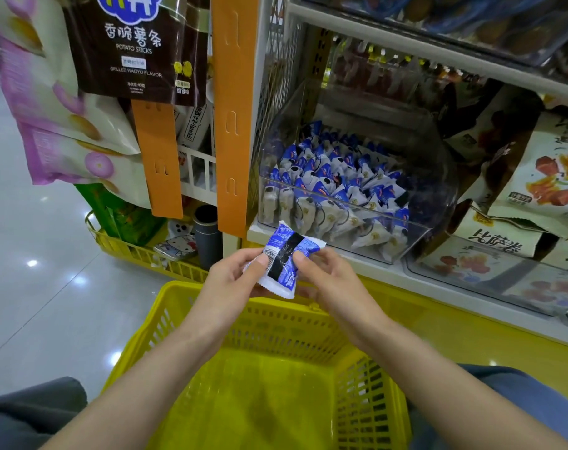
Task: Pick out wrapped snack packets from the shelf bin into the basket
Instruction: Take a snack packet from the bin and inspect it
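Observation:
A blue-and-white wrapped snack packet (284,259) with a black band is held between both hands above the far rim of the yellow basket (185,316). My left hand (234,274) pinches its left edge with thumb on top. Its right edge is pinched by my right hand (324,271). Behind them, a clear plastic shelf bin (435,203) holds several more blue-and-white packets (334,186). The basket's inside shows nothing in it.
Orange hanging strips (234,125) with chip bags (136,47) hang left of the shelf. Another clear bin (490,274) with larger snack bags sits to the right. A low yellow wire rack (139,251) holds small items by the glossy floor (32,254).

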Demonstrator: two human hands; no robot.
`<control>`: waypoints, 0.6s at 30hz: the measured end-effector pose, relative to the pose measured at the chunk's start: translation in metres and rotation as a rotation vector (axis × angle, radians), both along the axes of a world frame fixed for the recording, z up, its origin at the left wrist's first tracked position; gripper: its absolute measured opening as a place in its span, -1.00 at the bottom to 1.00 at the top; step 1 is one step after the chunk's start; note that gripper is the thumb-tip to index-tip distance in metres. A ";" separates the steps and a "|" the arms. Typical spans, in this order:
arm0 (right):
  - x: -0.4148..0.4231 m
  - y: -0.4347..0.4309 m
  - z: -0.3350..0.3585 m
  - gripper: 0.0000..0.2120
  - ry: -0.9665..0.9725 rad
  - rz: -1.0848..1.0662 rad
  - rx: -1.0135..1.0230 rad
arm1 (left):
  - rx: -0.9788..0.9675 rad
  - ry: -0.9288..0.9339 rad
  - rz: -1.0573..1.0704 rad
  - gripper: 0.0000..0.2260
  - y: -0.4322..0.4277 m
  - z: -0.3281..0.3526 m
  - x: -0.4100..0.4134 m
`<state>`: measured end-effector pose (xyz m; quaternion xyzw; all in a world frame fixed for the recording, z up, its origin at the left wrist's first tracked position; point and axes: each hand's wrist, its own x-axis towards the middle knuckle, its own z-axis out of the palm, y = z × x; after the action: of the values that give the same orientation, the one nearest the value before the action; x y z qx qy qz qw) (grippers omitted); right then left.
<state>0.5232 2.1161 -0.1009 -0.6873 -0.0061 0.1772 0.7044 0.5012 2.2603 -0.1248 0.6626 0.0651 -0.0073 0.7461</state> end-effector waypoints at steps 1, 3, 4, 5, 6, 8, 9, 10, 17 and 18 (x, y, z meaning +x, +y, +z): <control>0.000 0.000 0.001 -0.74 0.037 0.034 0.052 | 0.016 -0.012 -0.003 -0.84 -0.001 0.000 -0.001; -0.001 0.000 0.000 -0.77 0.017 0.046 0.046 | 0.124 -0.089 0.049 -0.86 -0.001 -0.002 -0.002; -0.001 0.000 -0.001 -0.79 -0.001 0.025 0.037 | 0.221 -0.145 0.084 -0.83 0.000 -0.002 -0.002; 0.000 0.001 -0.001 -0.80 -0.008 0.005 0.029 | 0.323 -0.200 0.103 -0.79 0.000 -0.002 -0.004; 0.000 0.001 -0.003 -0.80 -0.008 -0.006 0.020 | 0.406 -0.248 0.100 -0.77 0.000 -0.001 -0.005; -0.001 0.002 -0.006 -0.74 0.000 -0.003 -0.010 | 0.507 -0.305 0.071 -0.79 -0.001 -0.003 -0.007; -0.002 0.003 -0.007 -0.72 0.001 0.006 -0.023 | 0.537 -0.319 0.066 -0.80 -0.002 -0.004 -0.007; -0.003 0.003 -0.008 -0.70 0.000 0.014 -0.030 | 0.554 -0.323 0.066 -0.81 -0.001 -0.006 -0.007; -0.004 0.008 -0.012 -0.73 -0.104 -0.003 -0.147 | 0.634 -0.317 0.043 -0.77 0.003 -0.010 -0.005; -0.004 0.008 -0.013 -0.74 -0.132 0.001 -0.183 | 0.677 -0.322 0.038 -0.80 0.004 -0.011 -0.006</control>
<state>0.5191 2.1238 -0.1143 -0.7587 -0.0366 0.1320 0.6368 0.4950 2.2643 -0.1353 0.8630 -0.0419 0.1328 0.4856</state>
